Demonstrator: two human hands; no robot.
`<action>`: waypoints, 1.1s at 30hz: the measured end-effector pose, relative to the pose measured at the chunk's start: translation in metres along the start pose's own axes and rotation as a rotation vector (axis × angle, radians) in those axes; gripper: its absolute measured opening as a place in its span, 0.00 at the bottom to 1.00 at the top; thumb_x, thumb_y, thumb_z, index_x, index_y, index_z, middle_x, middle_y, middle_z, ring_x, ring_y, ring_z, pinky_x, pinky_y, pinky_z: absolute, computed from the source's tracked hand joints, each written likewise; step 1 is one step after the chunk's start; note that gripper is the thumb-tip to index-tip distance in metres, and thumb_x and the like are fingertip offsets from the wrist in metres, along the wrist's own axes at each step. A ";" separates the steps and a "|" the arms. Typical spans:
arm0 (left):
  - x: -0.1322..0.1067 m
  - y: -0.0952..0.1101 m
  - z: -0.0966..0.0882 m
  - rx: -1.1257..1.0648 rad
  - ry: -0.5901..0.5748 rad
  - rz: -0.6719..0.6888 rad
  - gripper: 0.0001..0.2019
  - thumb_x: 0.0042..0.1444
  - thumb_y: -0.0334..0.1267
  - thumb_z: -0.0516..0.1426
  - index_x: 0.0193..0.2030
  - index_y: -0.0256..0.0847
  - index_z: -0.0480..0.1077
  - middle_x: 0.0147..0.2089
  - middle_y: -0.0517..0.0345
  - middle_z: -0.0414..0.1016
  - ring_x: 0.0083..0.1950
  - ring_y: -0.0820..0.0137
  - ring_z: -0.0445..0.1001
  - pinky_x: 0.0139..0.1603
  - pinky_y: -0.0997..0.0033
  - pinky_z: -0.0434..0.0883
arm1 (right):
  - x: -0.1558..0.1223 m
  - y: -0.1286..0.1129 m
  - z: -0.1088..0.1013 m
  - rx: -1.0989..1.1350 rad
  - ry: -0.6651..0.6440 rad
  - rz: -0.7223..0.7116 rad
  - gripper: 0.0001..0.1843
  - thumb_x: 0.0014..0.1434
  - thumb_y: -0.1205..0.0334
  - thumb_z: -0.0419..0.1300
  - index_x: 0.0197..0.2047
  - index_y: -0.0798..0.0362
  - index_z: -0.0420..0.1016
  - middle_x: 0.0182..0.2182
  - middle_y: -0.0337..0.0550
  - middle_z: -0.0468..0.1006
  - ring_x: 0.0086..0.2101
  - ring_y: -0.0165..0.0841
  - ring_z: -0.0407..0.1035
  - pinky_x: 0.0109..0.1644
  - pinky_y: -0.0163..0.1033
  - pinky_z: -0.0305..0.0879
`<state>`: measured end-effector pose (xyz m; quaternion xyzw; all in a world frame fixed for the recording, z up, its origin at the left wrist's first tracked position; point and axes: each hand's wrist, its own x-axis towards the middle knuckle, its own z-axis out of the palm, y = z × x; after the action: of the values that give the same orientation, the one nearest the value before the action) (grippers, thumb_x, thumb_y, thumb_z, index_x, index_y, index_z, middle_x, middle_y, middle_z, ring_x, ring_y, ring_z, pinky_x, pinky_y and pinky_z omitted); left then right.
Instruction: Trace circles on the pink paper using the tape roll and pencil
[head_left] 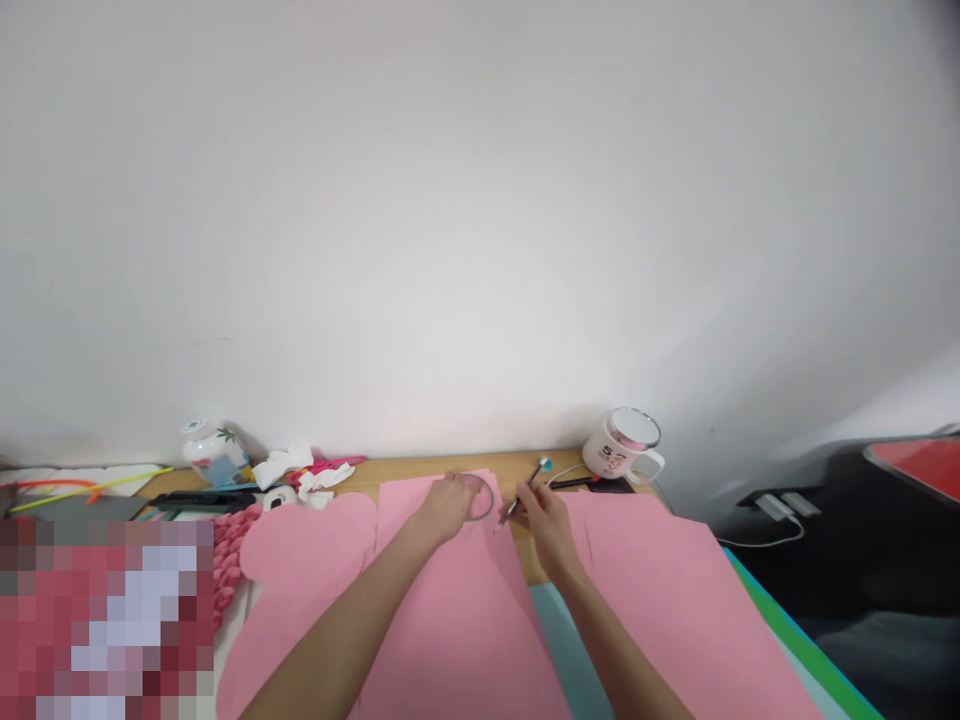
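Observation:
My left hand (448, 505) rests on a pink paper sheet (457, 620) and presses a round grey ring (482, 500) flat against it with closed fingers. My right hand (541, 518) pinches a thin silver pen-like tool (519, 497) whose tip points at the ring's right edge. A second pink sheet (660, 590) lies under my right forearm, and a rounded pink cut-out (311, 545) lies to the left.
A white mug (626, 448) stands at the back right of the wooden desk (409, 467), with a black pen (574, 483) beside it. At the back left are a small white vase (214, 452), crumpled paper (289, 465) and pink knitted yarn (229, 555). Green and teal sheets (795, 640) lie right.

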<state>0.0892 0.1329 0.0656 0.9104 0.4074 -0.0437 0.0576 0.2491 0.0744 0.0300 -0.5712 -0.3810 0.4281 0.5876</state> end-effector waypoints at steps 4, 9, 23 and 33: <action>-0.010 -0.009 -0.001 -0.089 -0.004 -0.007 0.09 0.51 0.24 0.51 0.34 0.38 0.71 0.42 0.48 0.73 0.45 0.61 0.70 0.38 0.67 0.65 | -0.036 0.009 0.005 0.000 -0.235 0.078 0.25 0.48 0.36 0.60 0.24 0.50 0.62 0.22 0.41 0.73 0.27 0.37 0.71 0.34 0.41 0.68; -0.021 -0.015 0.002 -0.164 -0.002 0.012 0.08 0.50 0.26 0.52 0.32 0.38 0.71 0.55 0.48 0.68 0.54 0.62 0.66 0.45 0.67 0.66 | -0.047 0.008 0.005 -0.142 -0.347 0.053 0.26 0.50 0.35 0.57 0.23 0.50 0.61 0.21 0.44 0.77 0.27 0.38 0.71 0.34 0.41 0.65; -0.103 -0.067 0.015 -0.294 0.202 -0.187 0.10 0.57 0.27 0.46 0.34 0.37 0.68 0.63 0.45 0.59 0.59 0.61 0.64 0.54 0.62 0.65 | -0.052 0.022 0.011 -0.157 -0.411 0.084 0.20 0.52 0.42 0.58 0.25 0.49 0.61 0.21 0.44 0.78 0.27 0.39 0.72 0.35 0.41 0.62; -0.104 -0.035 0.038 -0.089 0.162 -0.247 0.18 0.53 0.18 0.45 0.44 0.35 0.69 0.58 0.46 0.66 0.59 0.63 0.64 0.55 0.63 0.65 | -0.054 0.020 0.012 -0.164 -0.410 0.095 0.25 0.48 0.35 0.59 0.25 0.50 0.63 0.21 0.45 0.78 0.26 0.39 0.71 0.34 0.42 0.63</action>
<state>-0.0073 0.0735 0.0384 0.8504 0.5212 0.0413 0.0590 0.2176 0.0279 0.0134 -0.5355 -0.4986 0.5300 0.4287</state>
